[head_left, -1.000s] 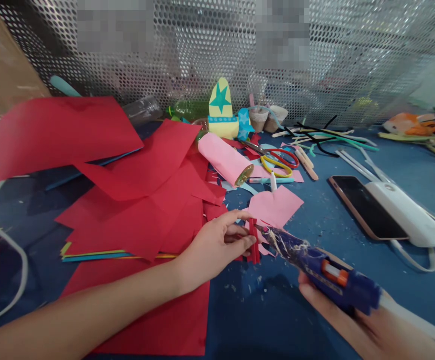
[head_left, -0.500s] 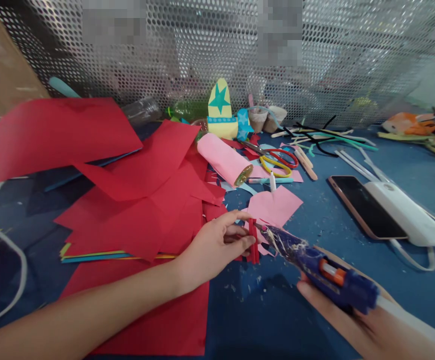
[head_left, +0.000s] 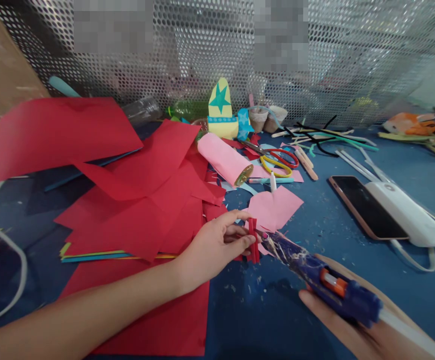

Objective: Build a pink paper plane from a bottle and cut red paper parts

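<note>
Now your right hand [head_left: 371, 332] grasps the glue gun [head_left: 309, 266], its nozzle [head_left: 267, 237] slightly nearer you than a moment ago, beside the red strip [head_left: 255, 252] your left hand [head_left: 217, 245] pinches; the pass seems advancing.

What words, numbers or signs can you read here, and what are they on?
I can't read any words or numbers.
Blue glue gun: faint marks on its side, too blurred to read.
White device: a round mark, too small to make out.
Yellow paper craft: a green star, just a shape.
</note>
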### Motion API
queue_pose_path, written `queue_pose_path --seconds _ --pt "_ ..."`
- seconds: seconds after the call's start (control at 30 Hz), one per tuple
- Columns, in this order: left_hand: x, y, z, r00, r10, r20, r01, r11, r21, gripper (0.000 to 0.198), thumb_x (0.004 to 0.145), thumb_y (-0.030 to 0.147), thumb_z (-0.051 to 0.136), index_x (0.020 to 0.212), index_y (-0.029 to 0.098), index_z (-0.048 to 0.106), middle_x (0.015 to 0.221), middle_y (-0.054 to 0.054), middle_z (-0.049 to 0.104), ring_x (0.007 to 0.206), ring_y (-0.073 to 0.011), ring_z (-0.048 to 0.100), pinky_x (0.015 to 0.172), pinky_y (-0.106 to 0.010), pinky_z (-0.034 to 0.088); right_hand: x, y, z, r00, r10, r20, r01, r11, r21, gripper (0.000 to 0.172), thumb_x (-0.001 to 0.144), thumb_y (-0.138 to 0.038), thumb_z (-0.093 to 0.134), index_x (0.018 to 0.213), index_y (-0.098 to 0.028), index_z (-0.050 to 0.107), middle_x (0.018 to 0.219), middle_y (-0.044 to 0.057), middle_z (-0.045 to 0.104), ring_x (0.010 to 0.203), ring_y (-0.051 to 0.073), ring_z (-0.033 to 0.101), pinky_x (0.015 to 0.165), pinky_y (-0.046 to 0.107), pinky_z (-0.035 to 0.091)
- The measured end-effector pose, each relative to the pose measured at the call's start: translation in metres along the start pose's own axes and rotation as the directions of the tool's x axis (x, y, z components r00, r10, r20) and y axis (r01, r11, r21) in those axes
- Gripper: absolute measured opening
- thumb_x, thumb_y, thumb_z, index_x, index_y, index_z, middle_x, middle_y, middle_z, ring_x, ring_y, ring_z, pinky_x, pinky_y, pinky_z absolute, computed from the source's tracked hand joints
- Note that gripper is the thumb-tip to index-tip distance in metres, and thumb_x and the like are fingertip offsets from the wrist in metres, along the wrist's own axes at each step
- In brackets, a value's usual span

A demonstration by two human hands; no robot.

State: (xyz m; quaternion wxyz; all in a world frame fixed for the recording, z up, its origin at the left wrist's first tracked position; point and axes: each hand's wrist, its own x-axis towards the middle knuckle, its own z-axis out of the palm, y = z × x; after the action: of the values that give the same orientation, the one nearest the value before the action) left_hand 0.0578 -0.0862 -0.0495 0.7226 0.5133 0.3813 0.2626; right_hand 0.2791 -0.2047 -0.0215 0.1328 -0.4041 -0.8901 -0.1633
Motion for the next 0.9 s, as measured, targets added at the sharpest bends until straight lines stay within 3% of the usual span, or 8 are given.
queue_pose_path --seconds 0.27,0.53,0.67,0.9 --pt "0.0 -0.004 -0.003 0.999 0.047 0.001 -0.047 0.998 0.041 0.029 0.079 0.019 0.064 0.107 0.023 0.058 0.091 0.004 0.061 0.062 -0.0051 0.064 0.061 -0.017 0.052 0.004 -0.002 0.001 0.999 -0.021 -0.046 0.019 0.998 -0.057 0.047 0.085 0.001 0.035 0.107 -0.026 0.066 0.08 0.006 0.075 0.095 0.024 0.071 0.074 0.035 0.06" --pt "-0.001 -0.005 -0.004 0.999 0.035 -0.002 -0.035 0.998 0.059 0.032 0.08 0.021 0.063 0.111 0.022 0.057 0.095 0.001 0.061 0.064 -0.0069 0.066 0.063 -0.019 0.055 -0.004 -0.002 0.006 0.998 0.048 -0.029 -0.047 0.998 0.031 0.041 0.091 -0.013 0.039 0.114 -0.033 0.067 0.099 0.004 0.075 0.098 0.021 0.07 0.079 0.031 0.06" --pt "-0.001 -0.004 -0.004 0.998 0.063 -0.005 -0.062 0.995 0.076 0.032 0.08 0.023 0.063 0.112 0.022 0.056 0.096 0.001 0.06 0.063 -0.0076 0.066 0.064 -0.021 0.056 -0.011 -0.005 0.004 0.99 0.118 0.079 -0.125 0.988 0.094 0.034 0.094 -0.022 0.042 0.11 -0.034 0.069 0.105 0.002 0.074 0.103 0.022 0.068 0.085 0.033 0.058" --pt "-0.002 -0.001 -0.005 0.998 0.061 -0.007 -0.06 0.99 0.124 0.032 0.081 0.024 0.063 0.112 0.023 0.056 0.098 -0.001 0.06 0.064 -0.0086 0.066 0.063 -0.022 0.056 -0.016 -0.014 0.004 0.983 0.16 0.086 -0.171 0.977 0.129 0.034 0.092 -0.016 0.046 0.106 -0.034 0.071 0.109 0.002 0.073 0.111 0.022 0.064 0.093 0.037 0.054"
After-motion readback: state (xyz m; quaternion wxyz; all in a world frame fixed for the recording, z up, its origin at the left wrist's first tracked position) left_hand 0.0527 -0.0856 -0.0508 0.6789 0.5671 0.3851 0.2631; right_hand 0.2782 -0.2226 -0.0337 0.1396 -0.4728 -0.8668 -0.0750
